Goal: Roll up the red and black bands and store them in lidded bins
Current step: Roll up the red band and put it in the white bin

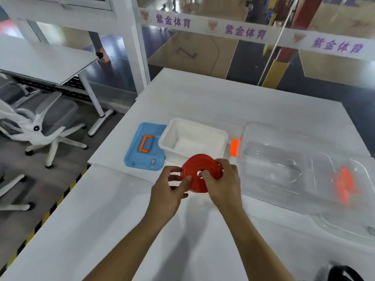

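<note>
The tabletop is white, with bare surface in front of and on both sides of the forearms. Its left edge runs diagonally from the lower left corner up toward the blue lid; beyond that edge is floor with a yellow-and-black stripe and office chairs. The far edge lies behind the bins, near a glass wall.

Three things crowd the middle: the blue lid with an orange handle lies flat on the left, touching or just beside the white bin, which stands open. To the right a clear bin with orange latches stands well apart from the hands, and a clear lid lies by the right edge. A black band shows at the lower right corner, partly cut off.

The red band is rolled into a tight flat coil with a small hole in the centre, held above the tabletop just in front of the white bin. The left hand pinches its left rim with thumb and fingers. The right hand grips the right side, its thumb at the centre hole.
</note>
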### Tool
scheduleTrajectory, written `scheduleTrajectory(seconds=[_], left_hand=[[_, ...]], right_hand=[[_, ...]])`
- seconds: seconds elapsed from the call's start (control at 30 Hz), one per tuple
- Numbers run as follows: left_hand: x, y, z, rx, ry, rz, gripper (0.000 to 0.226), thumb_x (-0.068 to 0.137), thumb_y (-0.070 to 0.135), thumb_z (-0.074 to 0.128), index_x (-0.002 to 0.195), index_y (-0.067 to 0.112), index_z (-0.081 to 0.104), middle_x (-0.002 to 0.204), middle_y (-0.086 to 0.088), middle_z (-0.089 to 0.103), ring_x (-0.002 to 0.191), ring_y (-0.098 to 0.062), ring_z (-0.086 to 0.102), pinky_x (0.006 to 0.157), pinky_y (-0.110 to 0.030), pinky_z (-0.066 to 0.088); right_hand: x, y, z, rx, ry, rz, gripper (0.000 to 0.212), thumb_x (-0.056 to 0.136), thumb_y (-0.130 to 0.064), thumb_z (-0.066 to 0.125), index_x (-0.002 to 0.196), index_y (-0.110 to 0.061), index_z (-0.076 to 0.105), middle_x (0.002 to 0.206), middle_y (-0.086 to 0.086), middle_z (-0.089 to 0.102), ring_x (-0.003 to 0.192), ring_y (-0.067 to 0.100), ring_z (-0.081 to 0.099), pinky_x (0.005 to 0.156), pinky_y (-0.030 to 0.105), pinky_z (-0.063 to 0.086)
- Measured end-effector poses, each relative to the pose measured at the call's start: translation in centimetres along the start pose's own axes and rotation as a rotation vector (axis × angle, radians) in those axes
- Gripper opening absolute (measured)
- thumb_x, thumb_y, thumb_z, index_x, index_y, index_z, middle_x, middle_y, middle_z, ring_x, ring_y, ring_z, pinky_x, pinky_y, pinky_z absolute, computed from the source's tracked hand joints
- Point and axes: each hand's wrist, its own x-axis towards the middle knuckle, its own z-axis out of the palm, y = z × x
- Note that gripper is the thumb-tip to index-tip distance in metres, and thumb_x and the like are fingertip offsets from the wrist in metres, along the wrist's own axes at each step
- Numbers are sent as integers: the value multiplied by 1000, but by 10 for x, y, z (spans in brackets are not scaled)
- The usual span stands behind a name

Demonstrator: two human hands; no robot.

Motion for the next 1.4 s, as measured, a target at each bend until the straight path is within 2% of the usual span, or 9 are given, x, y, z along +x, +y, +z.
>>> scheduleTrajectory(seconds=[0.13,0.3,0.4,0.6,0.73,0.97,1.13,1.27,1.4], left_hand=[[78,-5,1,131,-9,79,27,96,30,65,123,26,63,114,5,67,92,-15,72,81,-32,63],[180,-10,17,373,-27,127,29,97,21,62,125,17,68,116,-5,68,87,-13,65,67,-3,40],[226,-14,27,453,-93,89,30,98,18,59,127,12,66,115,-8,71,90,-17,63,64,-14,44],[285,-49,41,653,-243,35,36,102,14,42,136,15,53,105,-10,70,91,-26,66,73,-35,52],[311,-65,46,969,-391,49,34,99,12,37,127,13,56,106,-12,67,99,-28,60,87,-43,54],[328,-65,57,1133,-638,-116,46,104,14,40,150,13,35,138,-21,53,124,-35,54,100,-36,43],[329,-69,56,1152,-553,-41,39,101,20,42,140,15,47,126,-15,61,118,-34,54,97,-42,48],[318,-69,51,1135,-349,232,28,101,26,41,120,14,57,117,-9,63,105,-30,55,87,-42,48],[290,-66,38,1020,-237,496,29,96,22,53,122,16,64,120,-6,64,103,-32,58,88,-44,49]], right_hand=[[70,-5,33,-58,21,4,48,85,-36,74,129,-24,59,115,-2,53,97,18,57,82,28,44],[152,3,71,-183,48,27,49,85,-39,70,130,-20,60,113,0,58,103,24,59,86,34,48],[194,16,92,-290,37,35,54,84,-43,69,132,-19,61,121,4,62,117,29,57,98,43,50],[249,45,129,-429,-22,141,46,79,-48,68,111,-15,64,107,4,67,107,29,64,84,41,57],[267,59,147,-463,-18,209,50,81,-40,73,117,-13,51,108,4,69,103,31,66,79,39,56],[283,75,153,-439,-136,202,36,92,-26,63,126,-17,57,121,4,65,107,29,64,93,41,55],[278,70,146,-437,-166,140,44,93,-25,60,137,-20,57,135,3,61,117,29,61,101,43,53],[260,64,137,-406,-99,-9,46,94,-21,60,140,-18,57,140,3,59,127,27,55,110,42,45],[227,55,123,-354,-8,-193,42,93,-14,60,135,-17,62,133,4,63,119,27,57,104,43,48]])
